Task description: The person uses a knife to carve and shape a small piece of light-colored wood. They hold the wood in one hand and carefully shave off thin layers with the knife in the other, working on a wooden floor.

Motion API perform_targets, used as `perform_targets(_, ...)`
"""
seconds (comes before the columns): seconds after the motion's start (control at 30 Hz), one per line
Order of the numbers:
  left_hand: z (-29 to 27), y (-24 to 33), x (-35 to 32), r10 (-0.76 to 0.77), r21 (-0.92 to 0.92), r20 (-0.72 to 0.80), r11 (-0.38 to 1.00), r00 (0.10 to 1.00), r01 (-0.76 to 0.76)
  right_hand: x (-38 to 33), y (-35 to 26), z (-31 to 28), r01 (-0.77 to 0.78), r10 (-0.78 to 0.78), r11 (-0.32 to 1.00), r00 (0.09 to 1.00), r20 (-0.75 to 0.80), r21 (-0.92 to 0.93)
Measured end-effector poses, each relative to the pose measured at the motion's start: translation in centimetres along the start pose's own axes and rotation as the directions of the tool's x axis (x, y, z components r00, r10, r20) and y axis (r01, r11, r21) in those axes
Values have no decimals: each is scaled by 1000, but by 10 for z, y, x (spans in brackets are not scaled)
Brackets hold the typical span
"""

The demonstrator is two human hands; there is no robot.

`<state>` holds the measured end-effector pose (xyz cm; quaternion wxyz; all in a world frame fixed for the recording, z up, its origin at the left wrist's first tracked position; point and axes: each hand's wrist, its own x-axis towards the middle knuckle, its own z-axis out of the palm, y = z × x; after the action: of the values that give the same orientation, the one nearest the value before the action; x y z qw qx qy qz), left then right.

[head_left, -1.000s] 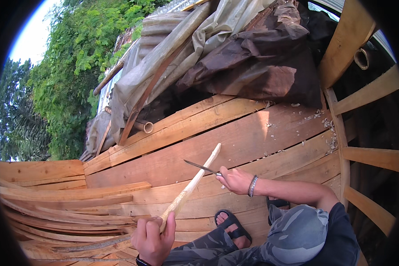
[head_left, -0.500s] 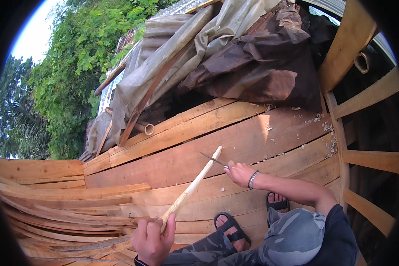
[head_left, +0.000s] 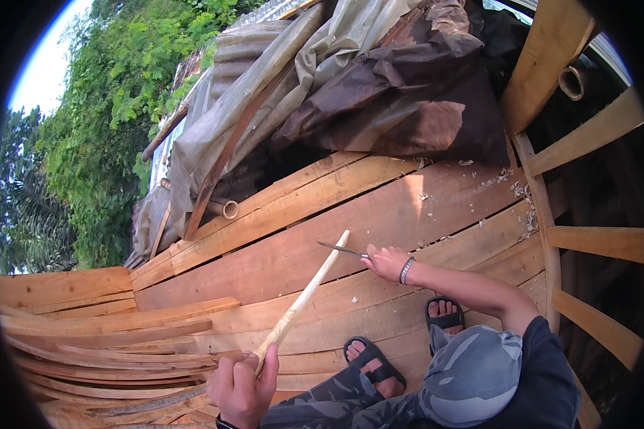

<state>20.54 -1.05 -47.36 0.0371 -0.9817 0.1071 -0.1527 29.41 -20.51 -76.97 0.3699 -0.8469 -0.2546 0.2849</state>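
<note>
A pale, whittled wooden stick [head_left: 309,292] slants up and away from my left hand [head_left: 242,386], tapering to a narrow tip. The fingers of that hand are wrapped around its thicker near end. My right hand [head_left: 386,263] is closed on the handle of a small knife [head_left: 343,249], whose thin dark blade points left. Near the tip, the blade crosses the stick; whether its edge bites into the wood I cannot tell. Most of the handle is hidden inside my right fist.
Long planks [head_left: 236,279] form the curved surface beneath me, with wood shavings [head_left: 526,196] toward the right. Stacked wooden strips [head_left: 114,350] lie at left. Upright ribs [head_left: 597,243] line the right side. Brown and grey tarps [head_left: 401,100] and a bamboo pole [head_left: 225,207] are at the far side.
The knife blade has turned flatter across the stick, still close to the tip. Both hands keep their grips. The whole view has shifted slightly.
</note>
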Motion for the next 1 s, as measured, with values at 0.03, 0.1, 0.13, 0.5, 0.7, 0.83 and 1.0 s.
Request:
perform_targets(0.03, -1, 2, 3, -17, 6, -4, 1000, 1000, 17, 3, 7, 1, -26, 27, 1000, 999, -22, 8)
perform_targets(0.1, -2, 2, -1, -88, 33, 16, 996, 996, 88, 6, -18, -15, 11, -11, 1000, 999, 33, 26)
perform_targets(0.13, -2, 1, -2, -83, 39, 15, 996, 996, 82, 3, -25, -18, 29, -31, 999, 998, 61, 34)
perform_targets(0.5, -4, 1, -3, -74, 46, 45, 996, 996, 72, 9, -19, -7, 127, -126, 992, 989, 81, -6)
perform_targets(0.7, 4, -7, -5, -88, 42, -1, 995, 996, 88, 5, -31, -9, 58, -59, 998, 997, 48, 39)
perform_targets(0.83, -1, -1, -2, -77, 34, 21, 997, 997, 76, 11, 2, 0, 26, -26, 999, 1000, 11, -22)
perform_targets(1.0, 4, -7, -4, -92, 23, 7, 996, 996, 92, 7, -29, -9, 66, -66, 998, 997, 51, 1)
